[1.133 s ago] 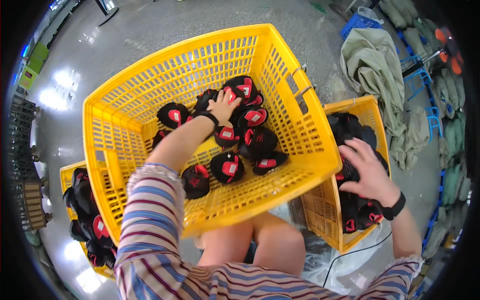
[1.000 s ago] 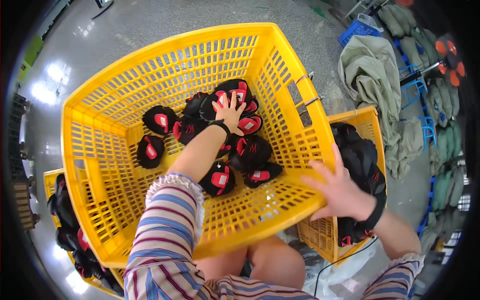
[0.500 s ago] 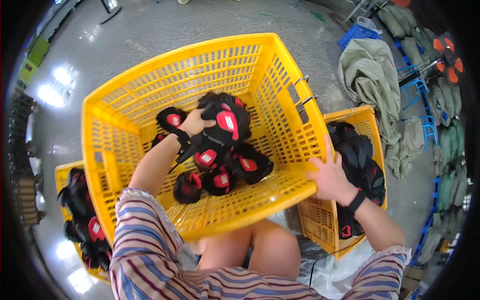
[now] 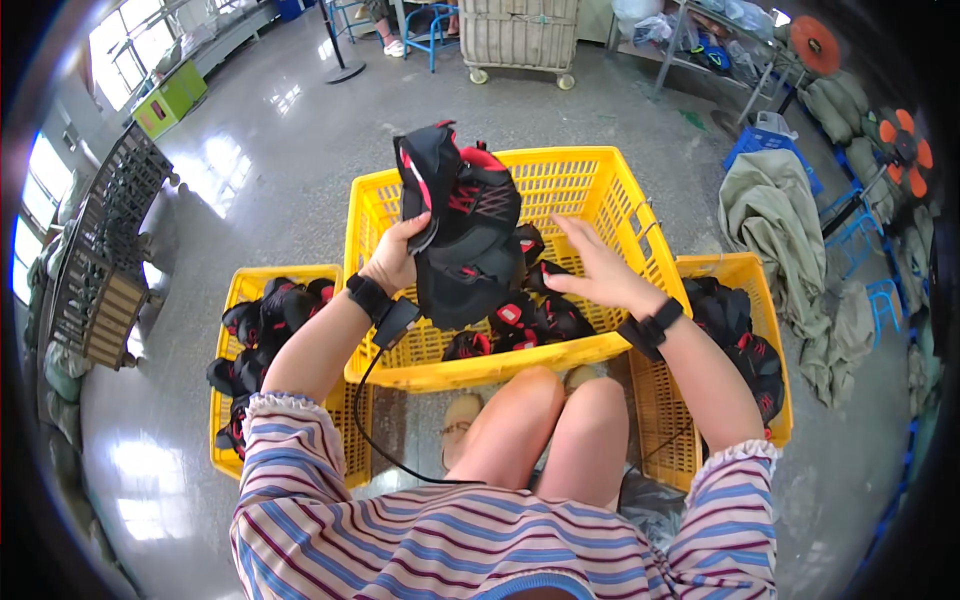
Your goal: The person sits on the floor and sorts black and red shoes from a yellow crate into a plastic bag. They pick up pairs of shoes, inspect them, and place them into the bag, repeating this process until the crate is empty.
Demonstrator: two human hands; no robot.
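Note:
My left hand point(image 4: 395, 253) grips a few black shoe uppers point(image 4: 465, 225) with red trim and raises them above the left part of a large yellow crate point(image 4: 610, 165). How many are in the bunch I cannot make out. My right hand point(image 4: 600, 265) is open over the crate's right half, its fingers stretched toward the bunch but apart from it. Below the hands, several more black-and-red uppers point(image 4: 515, 315) lie on the crate's bottom, partly hidden by the held ones. The crate stands in front of my knees.
Yellow crates with more uppers flank me: the left crate point(image 4: 235, 300) and the right crate point(image 4: 755, 265). Olive cloth point(image 4: 775, 215) lies heaped at the right, near an orange fan point(image 4: 903, 138). Farther off are a wheeled cloth cart point(image 4: 520, 40) and a dark rack point(image 4: 115, 240).
My left hand has lifted the uppers from inside the large crate. The right hand has left its right rim and moved inward. The crate, tilted before, now sits level and lower.

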